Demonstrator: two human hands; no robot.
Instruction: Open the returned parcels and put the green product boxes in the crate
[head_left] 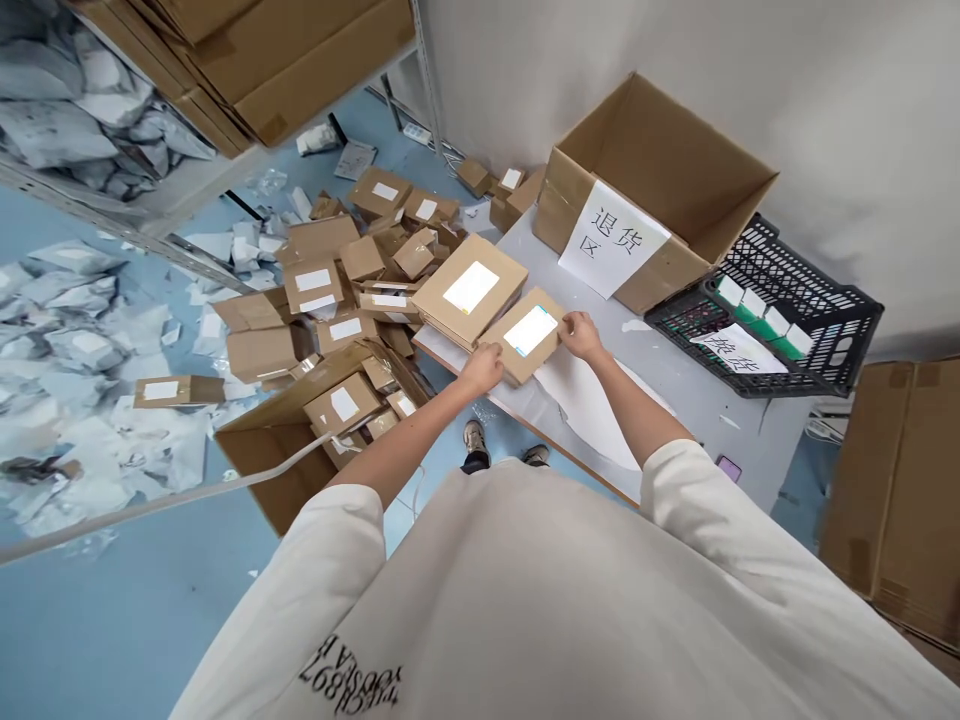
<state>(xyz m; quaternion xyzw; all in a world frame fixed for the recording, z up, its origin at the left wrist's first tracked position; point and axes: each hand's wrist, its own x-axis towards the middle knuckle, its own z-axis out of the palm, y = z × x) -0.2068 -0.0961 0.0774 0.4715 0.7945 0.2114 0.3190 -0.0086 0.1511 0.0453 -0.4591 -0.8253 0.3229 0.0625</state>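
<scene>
Between my two hands is a small brown carton (523,334) with a white label edged in blue, at the front edge of the grey table (757,430). My left hand (483,369) grips its near left corner, and my right hand (580,335) has its fingers closed at the right edge. A stack of flat brown boxes (480,277), the top one with a white label, stands against the carton's left side. White paper (600,425) lies on the table near my right forearm.
An open carton (652,180) bearing a handwritten sign and a black crate (832,325) stand at the back right. Many small boxes (315,285) are heaped at left, above an open floor carton (262,465). A shelf (172,215) holds grey packets. A phone (728,468) lies at right.
</scene>
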